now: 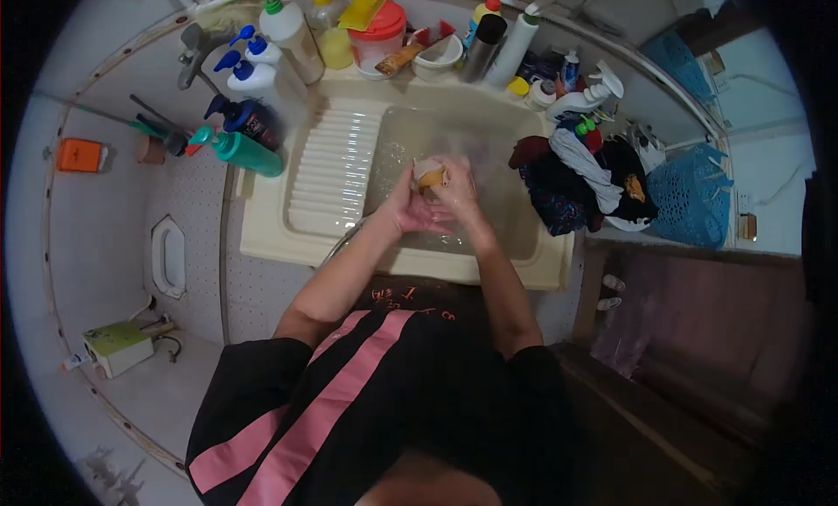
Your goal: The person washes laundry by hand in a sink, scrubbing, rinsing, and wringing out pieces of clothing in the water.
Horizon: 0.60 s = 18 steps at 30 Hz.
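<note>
Both hands meet over the basin of the cream-coloured sink, where cloudy water stands. My right hand is closed on a small yellow-brown piece; its kind cannot be made out. Pale material, perhaps cloth or foam, shows just above it. My left hand lies palm up beneath and to the left, its fingers stretched toward the right hand. The ribbed washboard forms the sink's left side. Something dim and purplish shows in the water beyond the hands.
Pump bottles, including a green bottle, line the left and back rim beside a red-lidded tub. A heap of dark clothes lies on the right rim, next to a blue basket. A tap is at the back left.
</note>
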Available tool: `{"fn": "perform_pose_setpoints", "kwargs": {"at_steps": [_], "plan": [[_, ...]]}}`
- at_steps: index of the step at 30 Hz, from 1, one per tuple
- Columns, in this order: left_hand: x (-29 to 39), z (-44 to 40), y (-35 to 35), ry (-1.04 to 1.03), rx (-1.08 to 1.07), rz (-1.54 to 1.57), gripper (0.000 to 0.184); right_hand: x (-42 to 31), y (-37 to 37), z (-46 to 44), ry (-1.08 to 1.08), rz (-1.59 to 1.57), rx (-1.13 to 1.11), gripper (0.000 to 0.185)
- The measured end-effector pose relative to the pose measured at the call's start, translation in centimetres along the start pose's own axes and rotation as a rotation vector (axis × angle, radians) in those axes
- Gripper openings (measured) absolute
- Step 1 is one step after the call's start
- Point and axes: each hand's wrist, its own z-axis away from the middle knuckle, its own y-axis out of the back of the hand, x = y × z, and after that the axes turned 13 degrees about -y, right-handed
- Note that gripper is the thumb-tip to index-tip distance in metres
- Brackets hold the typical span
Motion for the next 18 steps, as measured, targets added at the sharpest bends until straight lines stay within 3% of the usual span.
{"fn": "perform_pose_setpoints", "kwargs": {"at_steps": [1, 3, 4, 5, 6, 8, 9, 10, 12, 16, 17, 18], "plan": [[-0.5, 0.2, -0.5, -0.096, -0.310, 0.126, 0.058, -0.5, -0.1, 0.7, 0.305, 0.138, 0.075, 0.055], [-0.8, -2.5, -0.4, -0.255, -0.268, 0.195, 0.053, -1.3, 0.7, 2.7, 0.637, 0.292, 0.114, 0.055], [-0.7, -3.7, -0.7, -0.392, -0.221, 0.238, 0.049, -2.2, 1.9, 4.2, 0.596, 0.271, 0.239, 0.060], [-0.1, -3.9, -1.7, -0.219, -0.316, 0.363, 0.040, -2.8, 2.9, 4.4, 0.554, 0.243, 0.369, 0.067], [-0.1, -3.2, -3.2, -0.241, -0.324, 0.384, 0.040, 2.8, 0.5, 1.4, 0.429, -0.466, 0.208, 0.072], [-0.8, -1.1, -6.5, -0.395, -0.256, 0.536, 0.037, 1.4, 0.6, 2.0, 0.087, -1.032, -0.076, 0.068], [-1.1, -0.6, -7.2, -0.354, -0.300, 0.677, 0.039, 1.0, 0.0, 1.6, 0.009, -1.202, -0.155, 0.066], [-1.4, -0.1, -7.8, -0.354, -0.312, 0.679, 0.039, 0.7, -0.6, 1.1, -0.023, -1.292, -0.201, 0.064], [-1.6, 1.1, -8.8, -0.395, -0.704, 0.727, 0.043, 0.1, -1.9, 0.7, -0.067, -1.411, -0.267, 0.059], [-1.5, 3.2, -10.3, -0.178, -0.746, 1.034, 0.045, -0.7, -3.5, 0.9, -0.097, -1.470, -0.311, 0.051], [-1.9, 3.3, -10.7, -0.514, -0.630, 0.921, 0.046, -0.8, -3.7, 1.0, -0.106, -1.480, -0.313, 0.049], [-1.9, 3.8, -10.5, -0.684, -0.571, 0.855, 0.047, -1.1, -3.7, 0.7, -0.114, -1.483, -0.319, 0.047]]}}
